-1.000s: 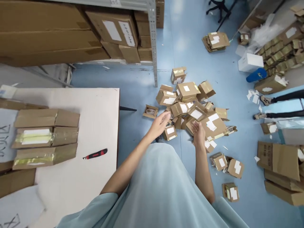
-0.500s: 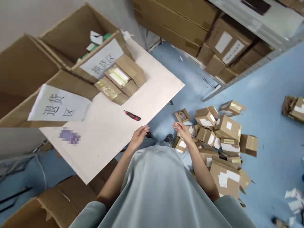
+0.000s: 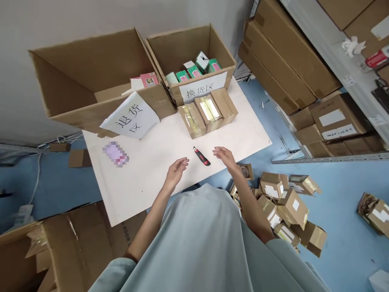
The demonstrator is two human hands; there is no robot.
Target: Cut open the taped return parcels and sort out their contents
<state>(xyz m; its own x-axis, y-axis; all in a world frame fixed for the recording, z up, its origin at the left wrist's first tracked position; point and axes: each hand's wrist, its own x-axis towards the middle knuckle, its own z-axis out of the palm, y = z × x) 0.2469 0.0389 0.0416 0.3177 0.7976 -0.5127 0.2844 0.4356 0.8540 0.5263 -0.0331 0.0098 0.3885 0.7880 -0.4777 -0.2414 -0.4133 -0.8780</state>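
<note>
My left hand [image 3: 176, 172] hovers over the front part of the white table [image 3: 133, 178], fingers loosely apart and nothing in them. Opposite it, my right hand [image 3: 225, 157] is likewise open and holds nothing. Between the two lies a red and black utility knife [image 3: 201, 157], touched by neither hand. Behind the knife, three small brown cardboard boxes [image 3: 209, 111] stand side by side, with yellowish tape on two of them. They sit against an open carton [image 3: 194, 40] that holds several green-and-white packs [image 3: 194, 71] and bears a handwritten sheet.
Another open carton [image 3: 91, 48] with red packs [image 3: 148, 80] and a drooping paper sign [image 3: 130, 115] stands at back left. A blurred purple item [image 3: 115, 154] lies on the table. Boxes [image 3: 293, 207] are heaped on the floor at right, below a metal shelf [image 3: 349, 158].
My view has swung toward the table, which now lies more directly ahead. Both hands have come from the table's edge to either side of the knife, still empty.
</note>
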